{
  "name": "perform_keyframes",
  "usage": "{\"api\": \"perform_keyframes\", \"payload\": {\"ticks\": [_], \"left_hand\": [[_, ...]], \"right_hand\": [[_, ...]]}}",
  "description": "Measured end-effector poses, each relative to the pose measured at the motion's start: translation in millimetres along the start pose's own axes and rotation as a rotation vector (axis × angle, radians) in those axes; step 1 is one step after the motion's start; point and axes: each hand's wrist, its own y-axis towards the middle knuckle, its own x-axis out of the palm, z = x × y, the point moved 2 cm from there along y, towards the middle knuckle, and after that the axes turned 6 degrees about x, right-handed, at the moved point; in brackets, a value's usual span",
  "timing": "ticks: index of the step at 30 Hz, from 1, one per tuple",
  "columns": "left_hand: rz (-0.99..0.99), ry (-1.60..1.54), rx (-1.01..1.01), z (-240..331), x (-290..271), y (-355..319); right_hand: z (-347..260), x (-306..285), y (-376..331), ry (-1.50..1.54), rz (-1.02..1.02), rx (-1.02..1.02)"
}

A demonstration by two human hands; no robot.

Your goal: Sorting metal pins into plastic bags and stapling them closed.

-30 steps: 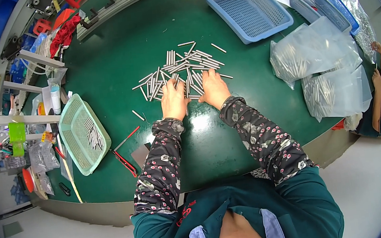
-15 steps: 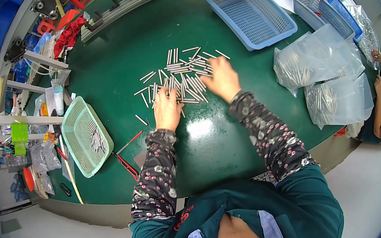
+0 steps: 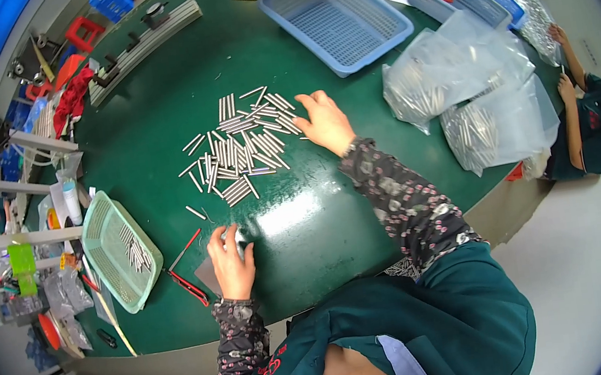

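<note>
Metal rods (image 3: pixel 242 151) heaped just L of R hand (image 3: pixel 326 122), its fingers parted. Green basket (image 3: pixel 103 232) & red-handled tool (image 3: pixel 190 286) sit L of L hand (image 3: pixel 233 266), which part-hides grey plate (image 3: pixel 207 277); can't tell its grip.

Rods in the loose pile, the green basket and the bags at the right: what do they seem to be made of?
Rods: probably metal, smooth and silvery, judging by their bright glints.
Green basket: likely moulded plastic, given its even colour and perforated walls.
Bags: apparently thin plastic film, translucent and creased, contents showing through.
</note>
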Motion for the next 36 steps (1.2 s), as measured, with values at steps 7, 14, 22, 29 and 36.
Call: {"api": "perform_keyframes", "payload": {"ticks": [7, 14, 22, 29, 36], "left_hand": [[0.026, 0.013, 0.007, -7, -13, -13], [0.026, -0.109, 0.176, 23, -6, 18], [0.118, -0.025, 0.116, -4, -31, -30], [0.412, 0.145, -0.457, -116, -91, -153], [0.590, 0.260, -0.978, -277, -142, -274]], "right_hand": [[33, -163, -58, -0.011, 0.466, 0.107], [65, -206, -31, -0.112, 0.073, 0.318], [44, -188, -57, -0.075, 0.230, 0.075], [42, -102, -127, -0.063, -0.085, -0.133], [-18, -47, -162, -0.330, -0.113, -0.255]]}}
